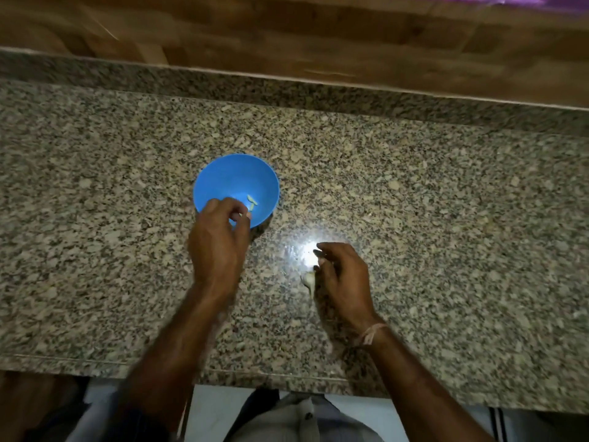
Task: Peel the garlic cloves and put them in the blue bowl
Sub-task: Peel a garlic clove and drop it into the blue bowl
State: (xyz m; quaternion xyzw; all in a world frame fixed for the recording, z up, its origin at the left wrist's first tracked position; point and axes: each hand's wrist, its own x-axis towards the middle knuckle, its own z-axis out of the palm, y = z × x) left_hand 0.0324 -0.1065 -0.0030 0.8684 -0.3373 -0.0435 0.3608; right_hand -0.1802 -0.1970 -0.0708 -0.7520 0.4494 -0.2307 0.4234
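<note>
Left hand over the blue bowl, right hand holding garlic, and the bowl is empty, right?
Not empty: the head view shows pale peeled cloves lying in the blue bowl. The left hand is over the bowl and the right hand holds garlic, as you said.

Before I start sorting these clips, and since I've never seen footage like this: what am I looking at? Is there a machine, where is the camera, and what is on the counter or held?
There is no machine: these are a person's two bare hands. The single picture comes from a camera worn on the head, looking down. On the speckled stone counter stands a blue bowl with a couple of pale peeled cloves inside. The left hand is over the bowl's near rim, fingertips bunched; whether they pinch anything is too blurred to tell. The right hand touches a white piece of garlic on the counter; whether it grips it is unclear.
</note>
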